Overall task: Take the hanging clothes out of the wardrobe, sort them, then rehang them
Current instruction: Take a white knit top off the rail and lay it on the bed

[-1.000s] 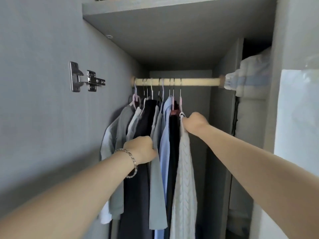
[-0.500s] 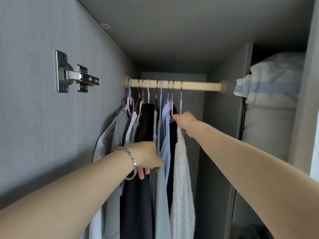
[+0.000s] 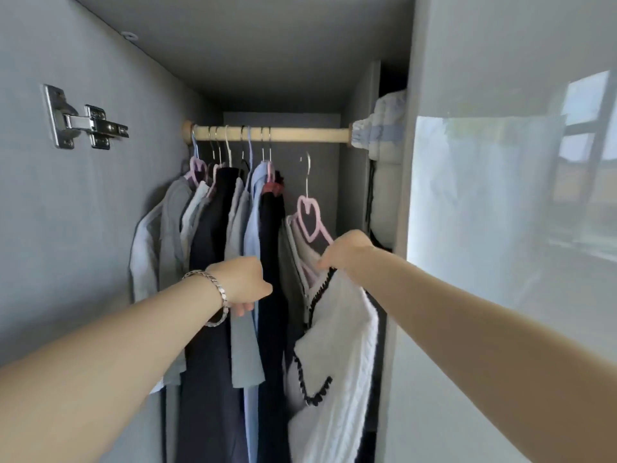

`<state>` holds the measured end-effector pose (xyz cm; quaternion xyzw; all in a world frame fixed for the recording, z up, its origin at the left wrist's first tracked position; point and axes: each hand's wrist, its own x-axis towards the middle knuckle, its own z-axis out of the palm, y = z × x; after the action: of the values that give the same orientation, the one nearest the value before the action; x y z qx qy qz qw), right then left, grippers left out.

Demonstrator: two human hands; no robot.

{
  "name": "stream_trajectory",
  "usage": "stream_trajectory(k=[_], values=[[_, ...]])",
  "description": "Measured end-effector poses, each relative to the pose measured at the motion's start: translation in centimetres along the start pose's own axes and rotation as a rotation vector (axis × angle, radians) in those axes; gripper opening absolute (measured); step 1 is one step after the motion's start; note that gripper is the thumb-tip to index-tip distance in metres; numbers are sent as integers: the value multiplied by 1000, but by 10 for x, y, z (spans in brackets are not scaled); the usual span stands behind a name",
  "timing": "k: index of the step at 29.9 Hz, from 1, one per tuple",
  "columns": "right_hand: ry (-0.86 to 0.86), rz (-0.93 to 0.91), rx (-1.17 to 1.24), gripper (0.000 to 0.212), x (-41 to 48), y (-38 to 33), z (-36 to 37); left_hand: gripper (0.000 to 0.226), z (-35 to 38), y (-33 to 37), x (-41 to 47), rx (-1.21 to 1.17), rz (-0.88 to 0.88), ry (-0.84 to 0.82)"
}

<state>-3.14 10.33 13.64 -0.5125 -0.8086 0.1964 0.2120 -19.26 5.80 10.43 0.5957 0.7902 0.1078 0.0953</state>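
Note:
A wooden rail (image 3: 300, 133) crosses the top of the grey wardrobe. Several garments hang from it at the left: grey shirts (image 3: 167, 235), a dark navy piece (image 3: 210, 248), a light blue shirt (image 3: 257, 208) and a black one (image 3: 272, 262). My right hand (image 3: 347, 252) grips a pink hanger (image 3: 309, 217) with a white knitted top (image 3: 337, 355) trimmed in black; its hook is off the rail and below it. My left hand (image 3: 243, 282), with a bracelet at the wrist, holds the hanging clothes around the grey and blue fabric.
A metal door hinge (image 3: 85, 123) sticks out of the left wardrobe wall. Folded white and blue bedding (image 3: 384, 128) is stacked in the compartment to the right. A glossy white door panel (image 3: 500, 212) stands close at the right.
My right hand has lifted the white top's hanger off the rail and brought it down and toward me to the right. My left hand stays on the hanging clothes.

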Motion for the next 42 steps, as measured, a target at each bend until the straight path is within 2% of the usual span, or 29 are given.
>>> stream_trajectory(k=[2, 5, 8, 12, 16, 21, 27, 32, 36, 42], values=[[3, 48, -119, 17, -35, 21, 10, 28, 17, 18, -10, 0, 22, -19], [-62, 152, -45, 2, -78, 63, 27, 25, 44, 41, -28, 0, 87, -53], [-57, 300, 14, 19, -134, 86, 30, 26, 71, 63, -49, 11, 160, -129], [-16, 442, 77, 10, -216, 111, 33, 27, 111, 89, -80, 46, 335, -200], [88, 660, 86, 27, -314, 134, 31, 22, 164, 112, -128, 57, 560, -318], [290, 913, 90, 30, -454, 140, 37, 23, 228, 144, -215, 117, 825, -463], [605, 1139, 68, 33, -623, 107, 56, 21, 282, 187, -354, 135, 1094, -607], [844, 1282, 190, 37, -741, 55, 83, 24, 311, 210, -470, 122, 1272, -677], [1022, 1354, 317, 38, -825, 5, 109, 20, 338, 217, -568, 134, 1351, -771], [1266, 1492, 371, 53, -934, -62, 160, 20, 376, 205, -700, 229, 1544, -924]])
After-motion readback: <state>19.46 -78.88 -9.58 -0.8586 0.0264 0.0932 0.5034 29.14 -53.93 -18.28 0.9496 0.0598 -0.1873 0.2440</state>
